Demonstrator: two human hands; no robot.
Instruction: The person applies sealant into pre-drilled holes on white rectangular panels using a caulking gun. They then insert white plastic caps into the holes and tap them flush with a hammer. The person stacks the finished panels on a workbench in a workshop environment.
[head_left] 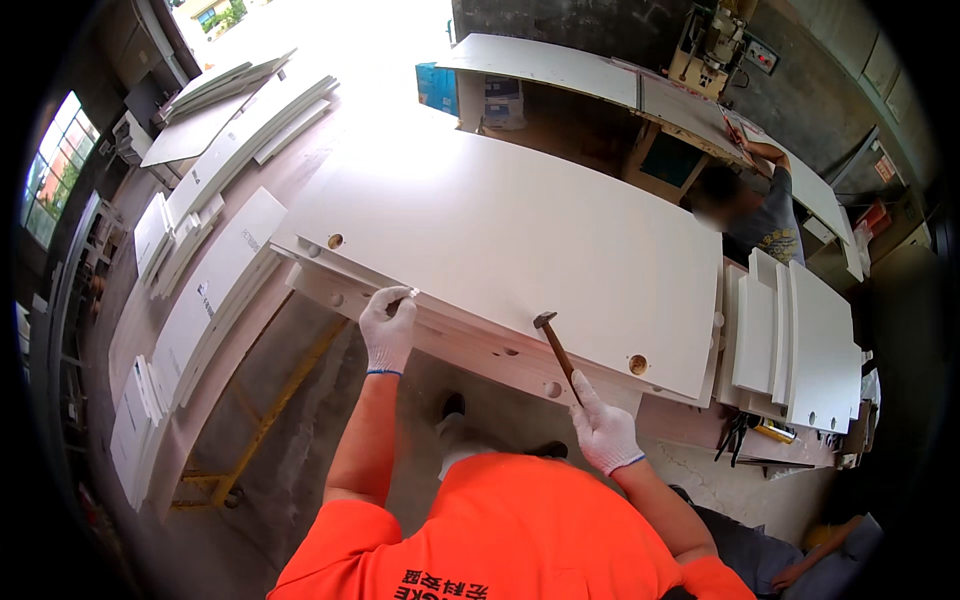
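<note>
My orange shirt (500, 530) fills the lower edge and hides my elbows and part of the floor below. My right hand (603, 432), in a white glove, is wrapped tight around the lower end of a hammer (556, 346), forearm rising from the lower right. The hammer's wooden handle runs up and to the left from my fist; its dark head rests on, or just above, the front margin of the large white panel (510, 235), and I cannot tell which. My left hand (388, 325), also gloved, reaches up with a straight forearm and pinches a small piece at the panel's front edge; the piece is too small to make out. The panel lies flat on a stack of similar boards (470, 345), its long axis running from upper left to lower right, with round holes near its corners. To the left lie more white boards (215, 285). Beyond, at upper right, another person (760, 215) bends over a bench, partly cut off by the panel.
</note>
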